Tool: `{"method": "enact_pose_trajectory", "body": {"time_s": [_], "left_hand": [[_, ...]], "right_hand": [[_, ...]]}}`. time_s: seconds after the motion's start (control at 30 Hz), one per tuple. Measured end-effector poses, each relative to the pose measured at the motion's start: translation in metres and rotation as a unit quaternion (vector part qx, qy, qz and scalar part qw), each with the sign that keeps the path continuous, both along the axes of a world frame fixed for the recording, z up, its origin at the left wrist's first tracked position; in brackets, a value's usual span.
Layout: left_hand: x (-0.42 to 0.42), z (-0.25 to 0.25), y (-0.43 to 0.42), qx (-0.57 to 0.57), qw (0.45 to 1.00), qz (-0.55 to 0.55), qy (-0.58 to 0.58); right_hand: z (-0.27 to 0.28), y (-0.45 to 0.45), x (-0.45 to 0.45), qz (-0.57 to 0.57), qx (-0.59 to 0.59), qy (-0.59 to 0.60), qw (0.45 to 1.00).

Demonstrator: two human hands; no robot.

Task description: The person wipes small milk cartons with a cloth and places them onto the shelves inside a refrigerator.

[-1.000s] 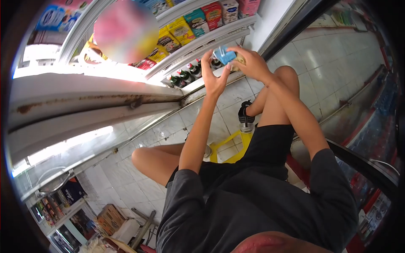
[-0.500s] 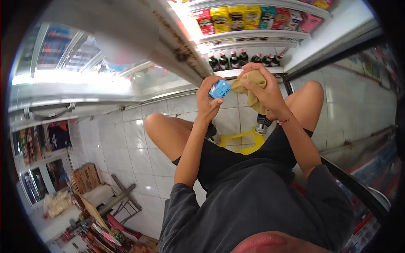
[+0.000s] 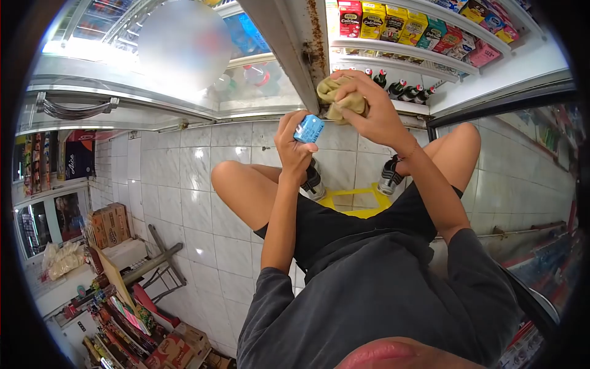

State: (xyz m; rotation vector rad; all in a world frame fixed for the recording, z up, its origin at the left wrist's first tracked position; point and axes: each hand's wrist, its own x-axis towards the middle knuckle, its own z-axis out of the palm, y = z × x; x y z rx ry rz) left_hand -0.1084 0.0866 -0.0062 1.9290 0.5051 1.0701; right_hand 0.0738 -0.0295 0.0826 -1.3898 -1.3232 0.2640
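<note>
My left hand [image 3: 294, 146] is closed around a small blue milk carton [image 3: 310, 129], its printed end turned up toward me. To its right, my right hand [image 3: 369, 111] grips a crumpled yellowish-tan cloth [image 3: 335, 98], with part of it hanging below the fingers. The cloth is near the rusty door post [image 3: 314, 49] of the fridge; whether it touches the post I cannot tell. The carton and the cloth are apart. Both hands are in front of the open fridge, above the tiled floor.
Colourful drink cartons [image 3: 393, 24] line a fridge shelf, with dark bottles [image 3: 409, 92] below. An open glass door [image 3: 510, 166] stands on the right. The yellow stool [image 3: 362, 206] shows between my legs. Boxes [image 3: 110, 224] and a folded metal stand [image 3: 163, 264] are at lower left.
My right hand has moved up and left with the cloth, toward the door post. The left hand with the milk carton has shifted slightly left. The view has turned a little.
</note>
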Motion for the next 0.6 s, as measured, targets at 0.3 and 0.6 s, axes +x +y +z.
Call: {"method": "enact_pose_trajectory", "body": {"time_s": [0.3,0.6], "left_hand": [[0.014,-0.01,-0.016,-0.083,0.995,-0.061,0.0],[0.039,0.004,-0.03,-0.044,0.995,-0.078,0.041]], "right_hand": [[-0.001,-0.018,-0.015,0.064,-0.06,-0.065,0.994],[0.035,-0.043,-0.019,0.007,-0.009,-0.129,0.992]]}}
